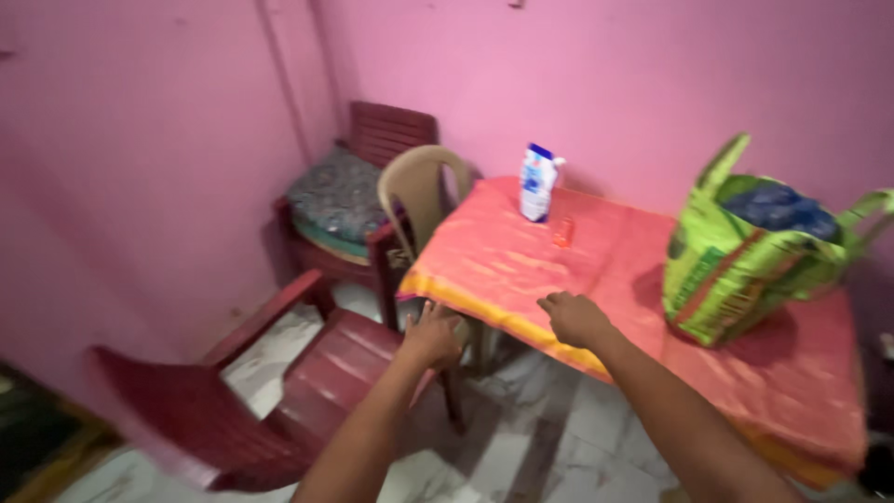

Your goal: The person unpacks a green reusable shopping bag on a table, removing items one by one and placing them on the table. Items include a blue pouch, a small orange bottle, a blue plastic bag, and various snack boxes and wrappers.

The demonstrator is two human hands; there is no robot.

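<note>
My left hand [434,335] reaches to the near corner of the table, fingers spread against the hanging edge of the orange-pink tablecloth [521,256]. My right hand [575,317] rests on the cloth near the front edge, fingers curled loosely, holding nothing. A white and blue carton [537,183] stands upright at the table's far side, with a small orange object [563,232] beside it. A green woven bag [745,256] with dark contents sits on the right part of the table.
A dark red plastic chair [279,391] stands at the near left under my left arm. A beige plastic chair [419,191] and another red chair with a patterned cushion [340,196] stand by the pink wall. The floor is marbled white.
</note>
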